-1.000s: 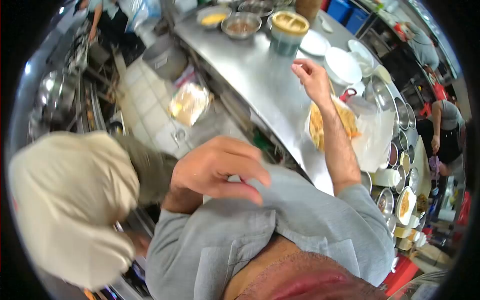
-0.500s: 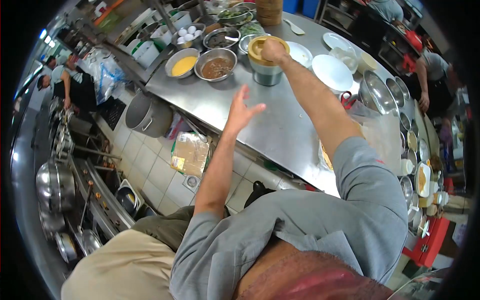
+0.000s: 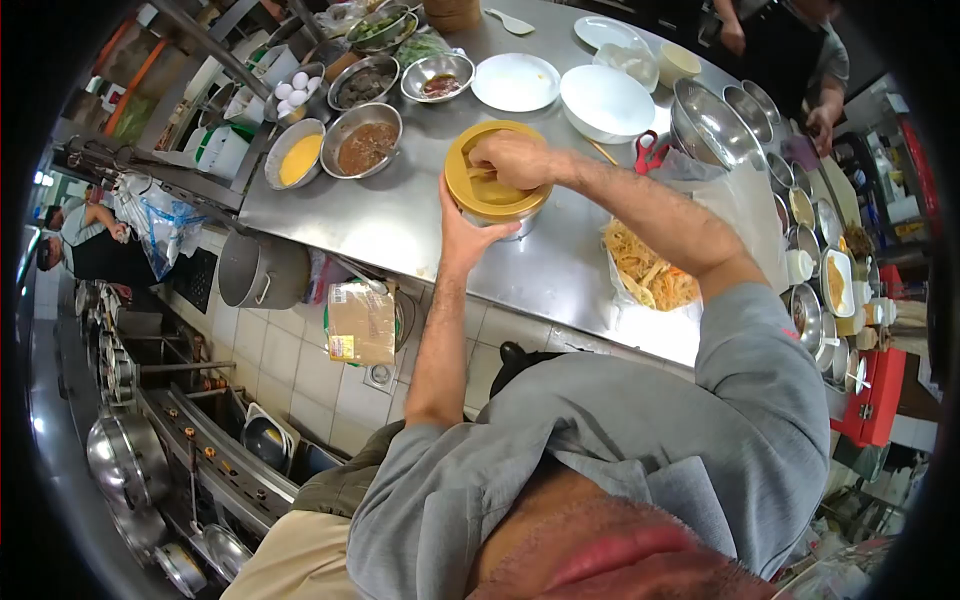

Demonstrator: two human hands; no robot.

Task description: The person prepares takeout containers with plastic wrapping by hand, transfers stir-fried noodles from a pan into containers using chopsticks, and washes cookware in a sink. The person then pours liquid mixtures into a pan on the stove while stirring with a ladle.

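Note:
A round steel container (image 3: 516, 227) with a yellow lid (image 3: 500, 207) stands on the steel table close in front of me. My right hand (image 3: 515, 160) reaches onto the top of the lid, its fingers curled into the recess around the grip. Against the container's near left side lies my left hand (image 3: 468, 235), the thumb along the front and the fingers wrapped up the side. Most of the container's body is hidden under the lid and my hands. To the right, a bag of shredded food (image 3: 645, 270) rests by the table's edge, below my right forearm.
Behind stand bowls of yellow liquid (image 3: 299, 155) and brown sauce (image 3: 362, 140), and a white plate (image 3: 516, 82). A white bowl (image 3: 607, 103), red-handled scissors (image 3: 650, 152) and metal bowls (image 3: 715, 125) stand right. A large pot (image 3: 262, 270) is on the floor. Other people work nearby.
The container has come nearer to me along the table. My left hand, held apart in the air before, is now against its side. My right hand stays on the lid.

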